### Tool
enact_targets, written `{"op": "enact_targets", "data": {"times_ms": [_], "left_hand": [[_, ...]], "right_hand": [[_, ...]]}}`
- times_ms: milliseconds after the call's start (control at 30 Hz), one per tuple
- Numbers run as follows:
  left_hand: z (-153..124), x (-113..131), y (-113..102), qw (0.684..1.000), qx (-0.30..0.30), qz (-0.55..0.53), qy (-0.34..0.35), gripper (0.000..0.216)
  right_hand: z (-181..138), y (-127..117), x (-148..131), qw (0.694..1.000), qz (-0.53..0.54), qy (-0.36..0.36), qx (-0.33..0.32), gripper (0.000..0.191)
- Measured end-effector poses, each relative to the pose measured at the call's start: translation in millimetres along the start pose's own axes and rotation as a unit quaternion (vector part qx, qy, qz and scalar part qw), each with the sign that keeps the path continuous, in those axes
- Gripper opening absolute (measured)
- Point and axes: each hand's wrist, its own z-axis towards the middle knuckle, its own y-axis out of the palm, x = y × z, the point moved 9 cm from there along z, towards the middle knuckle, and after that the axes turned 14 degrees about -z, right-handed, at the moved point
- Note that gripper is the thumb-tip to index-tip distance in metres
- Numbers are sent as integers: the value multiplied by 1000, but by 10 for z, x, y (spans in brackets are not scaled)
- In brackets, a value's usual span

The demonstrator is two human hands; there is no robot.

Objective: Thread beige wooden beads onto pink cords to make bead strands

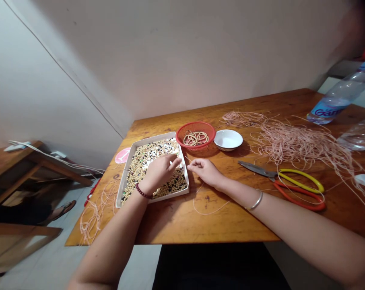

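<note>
1. Beyond the right hand, a round red plastic basket (196, 135) holds coiled strings of pale beads, and a shallow white ceramic bowl (228, 139) sits just beside it.
2. Farther right of the right hand lie long steel scissors with yellow and orange loop handles (300, 189), open, their blades pointing toward that hand.
3. Past the scissors spreads a tangled mass of thin pink cord (293, 145), with a clear plastic water bottle (341, 92) lying beyond it.
4. Loose strands of the same cord (94, 217) trail over the table edge left of the left hand, and a single loop (206, 211) lies below the right hand.
5. Nothing stands between the hands and the tray.
6. A shallow white rectangular tray (152, 197) rests on the orange-brown wooden table (218, 221), directly beneath the left hand, and is filled with round beige and dark beads (141, 173).
7. The left hand (159, 173), wearing a dark red bead bracelet (143, 191), hangs over the tray with its fingertips drawn together.
8. The right hand (205, 171), wearing a silver bangle (255, 200), sits just beside the tray's right edge, fingers loosely curled toward the left hand. What either hand grips is too small to tell.
</note>
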Motion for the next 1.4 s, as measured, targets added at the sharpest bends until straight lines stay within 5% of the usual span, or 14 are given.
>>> {"op": "enact_targets", "data": {"times_ms": [167, 433, 633, 1000, 1400], "left_hand": [[-39, -239, 79, 994, -16, 70, -78, 35], [-93, -185, 313, 977, -177, -96, -62, 25], [-98, -195, 273, 979, -174, -94, -48, 20], [-20, -36, 83, 986, -82, -143, 0, 16], [-4, 48, 116, 980, -83, -176, 40, 16]], "right_hand": [[10, -16, 15, 1000, 21, 9, 12, 25], [10, -20, 15, 1000, 4, -7, 13, 25], [1, 4, 8, 1000, -17, -9, 4, 24], [-19, 24, -26, 998, -55, -27, 4, 21], [-33, 71, -13, 998, -53, -21, -6, 20]]}}
